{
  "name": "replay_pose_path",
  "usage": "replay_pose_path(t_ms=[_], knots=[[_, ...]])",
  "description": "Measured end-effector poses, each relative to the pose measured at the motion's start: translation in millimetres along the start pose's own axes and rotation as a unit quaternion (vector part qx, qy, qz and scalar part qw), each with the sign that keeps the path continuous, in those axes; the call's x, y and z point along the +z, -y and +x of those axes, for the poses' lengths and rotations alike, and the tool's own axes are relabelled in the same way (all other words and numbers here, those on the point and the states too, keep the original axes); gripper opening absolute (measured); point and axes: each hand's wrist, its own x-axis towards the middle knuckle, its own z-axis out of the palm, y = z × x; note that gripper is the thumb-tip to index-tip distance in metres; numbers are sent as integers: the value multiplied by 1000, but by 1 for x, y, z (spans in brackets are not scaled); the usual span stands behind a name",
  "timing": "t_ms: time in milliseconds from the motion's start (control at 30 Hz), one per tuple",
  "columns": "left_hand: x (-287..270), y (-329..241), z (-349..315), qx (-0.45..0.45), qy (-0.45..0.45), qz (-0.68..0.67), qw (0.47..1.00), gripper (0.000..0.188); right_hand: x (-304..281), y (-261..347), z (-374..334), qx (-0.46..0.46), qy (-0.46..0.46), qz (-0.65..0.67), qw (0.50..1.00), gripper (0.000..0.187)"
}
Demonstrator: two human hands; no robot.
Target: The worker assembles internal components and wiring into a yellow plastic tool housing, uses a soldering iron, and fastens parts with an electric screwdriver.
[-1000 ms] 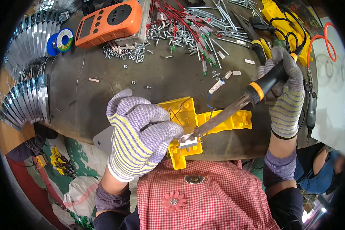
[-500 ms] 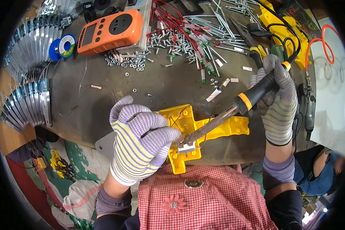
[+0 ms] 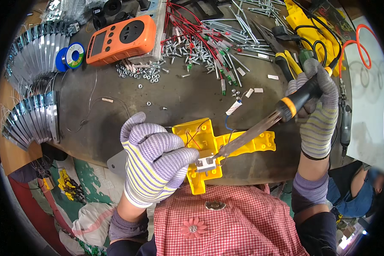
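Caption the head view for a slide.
Right hand holding a soldering iron over a yellow housing, left hand at a white component.

Noted purple-yellow stripes on left knitted glove (image 3: 158, 164) and right knitted glove (image 3: 318, 128), yellow on branched plastic housing (image 3: 208, 137), orange-banded black on cylindrical soldering-iron handle (image 3: 301, 94), red-white checks on cloth apron (image 3: 243, 209).

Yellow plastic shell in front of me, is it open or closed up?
Open. The yellow plastic shell shows its inside: thin wires and a white part are exposed, with no cover over them.

Dark workbench (image 3: 192, 94) with scattered screws (image 3: 173, 50)
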Motion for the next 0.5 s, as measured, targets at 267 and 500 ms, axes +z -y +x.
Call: replay_pose_path(t_ms=[267,500], knots=[[0,0,1,-10,4,3,1000,12,8,11,3,-50,-129,1,990,30],[1,4,-5,-16,22,7,1000,24,-7,15,6,-70,-121,10,990,30]])
